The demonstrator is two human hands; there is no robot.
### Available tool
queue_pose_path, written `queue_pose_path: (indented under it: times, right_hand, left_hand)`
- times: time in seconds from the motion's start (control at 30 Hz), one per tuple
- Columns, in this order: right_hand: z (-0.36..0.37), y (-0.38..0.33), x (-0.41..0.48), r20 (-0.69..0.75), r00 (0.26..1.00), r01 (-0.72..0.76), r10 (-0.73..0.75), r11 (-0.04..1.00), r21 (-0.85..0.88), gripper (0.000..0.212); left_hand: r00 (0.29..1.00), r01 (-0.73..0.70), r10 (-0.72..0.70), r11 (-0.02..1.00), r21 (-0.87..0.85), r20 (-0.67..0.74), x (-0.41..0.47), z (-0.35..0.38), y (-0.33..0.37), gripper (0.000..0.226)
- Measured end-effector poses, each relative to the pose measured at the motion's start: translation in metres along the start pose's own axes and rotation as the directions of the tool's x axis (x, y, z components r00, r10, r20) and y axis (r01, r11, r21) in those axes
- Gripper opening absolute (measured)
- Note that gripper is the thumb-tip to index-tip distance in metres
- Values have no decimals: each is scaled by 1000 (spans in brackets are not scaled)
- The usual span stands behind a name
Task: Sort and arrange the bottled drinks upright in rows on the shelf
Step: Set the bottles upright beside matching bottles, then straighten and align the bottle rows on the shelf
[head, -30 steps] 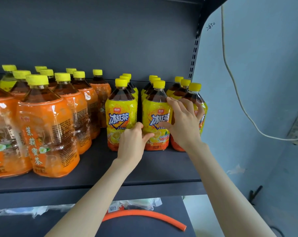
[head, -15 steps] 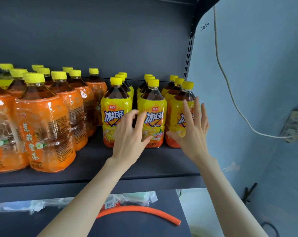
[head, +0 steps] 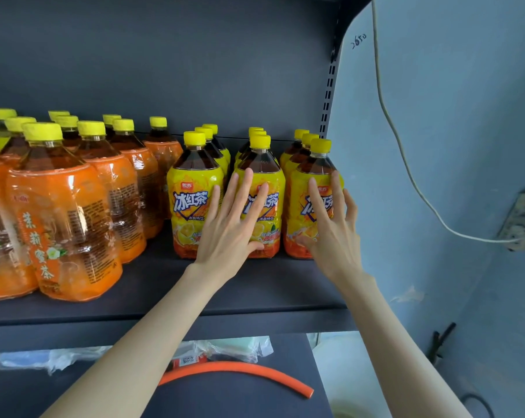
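We note three rows of yellow-label iced tea bottles [head: 195,203] at the 3 o'clock end of the dark shelf [head: 255,285], each row running front to back. All stand upright, long axis vertical, yellow caps up, front labels facing us. The middle front bottle [head: 273,212] and the right front bottle [head: 303,206] are partly covered by the hands; bottles behind the front ones show only caps and shoulders, so we cannot count them with certainty.

At 9 o'clock stand the larger orange-label tea bottles [head: 65,212], also upright in rows; the leftmost are cut off by the frame edge.

Left hand [head: 231,224]: open flat, fingers spread, palm against the gap between the left and middle front bottles, fingertips on the middle label. It grips nothing.

Right hand [head: 330,233]: open, fingers spread, cupping the right front bottle's side and face, thumb low near its base. Not closed around it.

On the lower shelf at 6 o'clock lie an orange hose [head: 240,371] and crumpled plastic wrap [head: 225,348]. At 3 o'clock, a white cable [head: 406,164] hangs on the blue wall.
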State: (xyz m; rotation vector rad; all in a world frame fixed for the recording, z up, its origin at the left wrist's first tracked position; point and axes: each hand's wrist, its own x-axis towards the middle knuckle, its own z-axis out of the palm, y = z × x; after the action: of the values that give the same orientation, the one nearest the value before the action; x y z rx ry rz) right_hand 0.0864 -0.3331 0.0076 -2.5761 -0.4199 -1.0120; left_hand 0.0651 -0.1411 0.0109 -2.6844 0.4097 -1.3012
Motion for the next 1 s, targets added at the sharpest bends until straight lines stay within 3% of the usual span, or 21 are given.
queue_pose_path:
  times: [0.57, 0.7, 0.83, 1.0]
  right_hand:
    - [-2, -2, -1, 62, 998, 19, -20, 1000, 16, 100]
    - [-18, -10, -5, 2, 999, 33, -33, 997, 73, 79]
    - [-32, -36, -12, -175, 984, 92, -39, 947, 308, 36]
    - [-27, -81, -23, -154, 985, 144, -83, 883, 447, 17]
  left_hand:
    - [993, 48, -40, 996, -69, 109, 1, -12, 7, 107]
    - [994, 98, -85, 971, -219, 67, 1, -33, 7, 70]
    - [972, 174, -220, 907, -384, -78, -14, -60, -1, 30]
    - [934, 241, -330, 862, -446, -134, -53, -84, -33, 20]
